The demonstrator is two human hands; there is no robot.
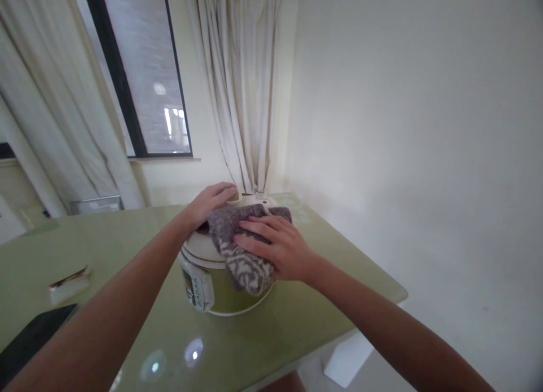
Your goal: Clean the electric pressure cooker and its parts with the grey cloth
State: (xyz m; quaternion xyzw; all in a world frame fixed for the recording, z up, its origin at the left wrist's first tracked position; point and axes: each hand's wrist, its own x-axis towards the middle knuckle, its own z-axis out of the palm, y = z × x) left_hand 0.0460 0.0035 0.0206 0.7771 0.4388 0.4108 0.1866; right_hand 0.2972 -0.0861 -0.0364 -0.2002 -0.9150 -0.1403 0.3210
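A rice cooker (233, 293) with a green body, a pale lid and a control panel on its front stands on the table. My left hand (211, 204) grips the pale handle (235, 197) at the top of the cooker; its fingertips are partly hidden. Over the right part of the lid lies a bunched grey and white patterned cloth (250, 267). My right hand (278, 242) holds this cloth against the lid and upper side, with the fingers laid across it. The cloth hides much of the lid.
The pale green glossy table (161, 318) ends at a rounded right corner near a bare wall (403, 126). A small white and brown packet (70, 284) and a dark flat object (36, 338) lie at left. Behind are curtains (241, 69) and a window (144, 69).
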